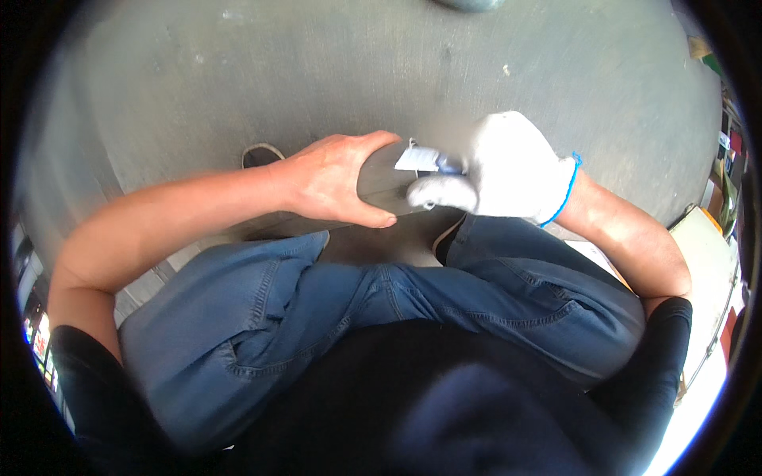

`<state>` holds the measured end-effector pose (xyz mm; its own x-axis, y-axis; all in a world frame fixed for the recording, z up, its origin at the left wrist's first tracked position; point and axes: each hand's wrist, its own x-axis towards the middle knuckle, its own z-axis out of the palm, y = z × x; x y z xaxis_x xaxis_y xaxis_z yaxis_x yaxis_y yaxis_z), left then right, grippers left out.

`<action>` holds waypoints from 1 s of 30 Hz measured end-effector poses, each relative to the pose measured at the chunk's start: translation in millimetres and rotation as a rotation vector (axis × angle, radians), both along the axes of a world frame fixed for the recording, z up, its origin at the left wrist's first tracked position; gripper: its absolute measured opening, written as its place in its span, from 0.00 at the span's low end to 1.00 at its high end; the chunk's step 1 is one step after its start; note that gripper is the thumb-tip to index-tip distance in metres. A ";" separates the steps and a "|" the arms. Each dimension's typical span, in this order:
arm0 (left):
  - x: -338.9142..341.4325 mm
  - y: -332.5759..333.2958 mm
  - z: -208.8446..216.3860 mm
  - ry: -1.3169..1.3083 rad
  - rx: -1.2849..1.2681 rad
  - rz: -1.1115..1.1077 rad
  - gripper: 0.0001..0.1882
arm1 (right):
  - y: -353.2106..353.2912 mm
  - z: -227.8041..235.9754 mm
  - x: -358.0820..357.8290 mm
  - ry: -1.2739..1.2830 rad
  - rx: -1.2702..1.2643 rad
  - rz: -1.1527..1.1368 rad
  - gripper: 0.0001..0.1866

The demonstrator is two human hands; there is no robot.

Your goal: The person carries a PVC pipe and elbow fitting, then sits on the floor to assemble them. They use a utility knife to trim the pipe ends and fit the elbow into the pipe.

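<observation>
My left hand (333, 178) is bare and stretches toward the middle, its thumb and fingers wide apart in a C shape with nothing gripped between them. Facing it across a small gap is my right hand (512, 170), in a white knitted glove with a blue cuff edge. Its gloved thumb and fingers are closed on a small flat white-and-blue piece (417, 159), whose pale end sticks out toward my left hand. What kind of thing it is I cannot make out. A blur above the gloved fingers hides some detail.
A broad grey surface (317, 87) spreads in front of me, with a rounded grey object (470, 3) cut off at the top. My legs in blue jeans (294, 301) lie below my hands. A dark shoe (262, 155) shows at left; mixed items (726, 159) line the right rim.
</observation>
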<state>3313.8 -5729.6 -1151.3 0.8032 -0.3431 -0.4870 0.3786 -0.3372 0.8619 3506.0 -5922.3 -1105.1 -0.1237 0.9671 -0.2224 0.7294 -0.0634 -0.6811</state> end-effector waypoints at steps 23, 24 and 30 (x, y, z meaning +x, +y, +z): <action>102.3 89.8 48.5 0.102 -0.626 0.131 0.46 | 17.4 59.4 80.2 0.293 -0.003 -0.339 0.19; 91.3 90.3 52.8 0.234 -0.707 0.144 0.45 | 22.8 68.0 79.8 0.239 -0.008 -0.264 0.19; 40.4 67.3 60.3 0.597 -0.767 0.138 0.58 | 26.1 68.6 48.3 0.309 0.018 -0.171 0.15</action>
<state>3354.2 -5662.3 -1091.0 0.5541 -0.6575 -0.5106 0.8175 0.3141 0.4827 3554.4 -5896.2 -1036.5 -0.0185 0.9829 -0.1830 0.4687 -0.1532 -0.8700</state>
